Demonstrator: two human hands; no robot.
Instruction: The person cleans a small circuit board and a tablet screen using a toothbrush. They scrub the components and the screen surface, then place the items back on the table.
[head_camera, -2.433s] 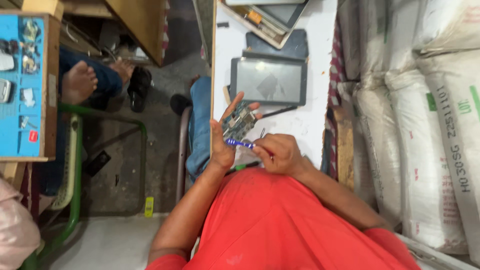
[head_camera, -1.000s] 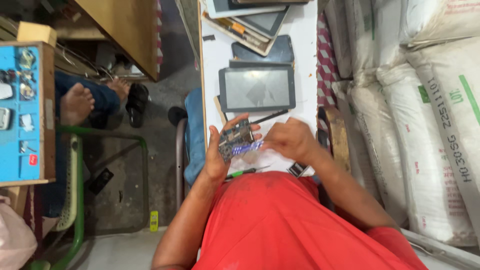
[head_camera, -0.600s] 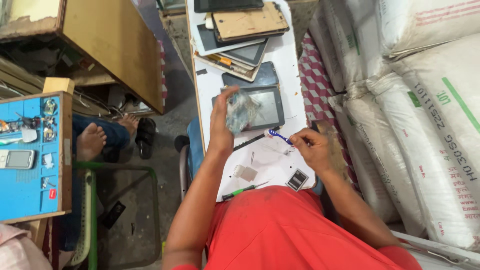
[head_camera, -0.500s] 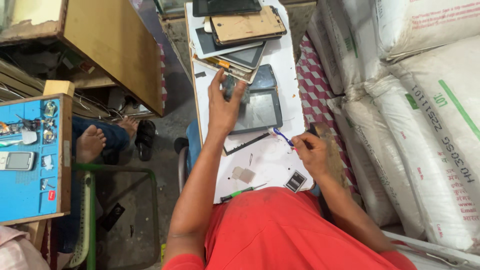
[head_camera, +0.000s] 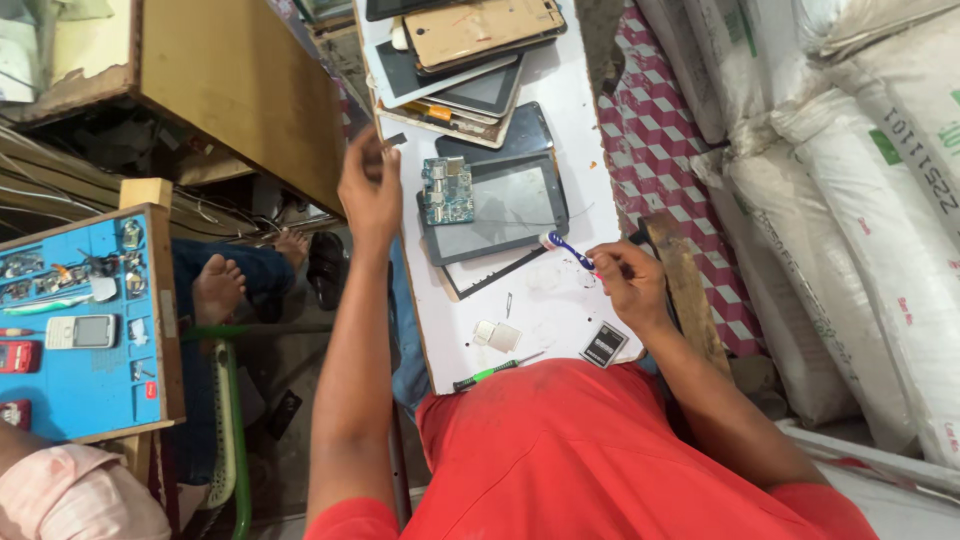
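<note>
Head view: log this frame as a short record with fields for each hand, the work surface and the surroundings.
left hand: left hand raised at the table's left edge, holding nothing that can be made out
right hand: right hand grips a blue-and-white toothbrush, bristles toward the tablet
circuit board: green circuit board lies on the dark tablet
table: white table also carries a green screwdriver, a small battery and stacked tablets
surroundings: white sacks on the right, blue parts tray on the left

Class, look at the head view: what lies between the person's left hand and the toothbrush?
In the head view, the circuit board on a tablet lies between left hand and toothbrush.
</note>
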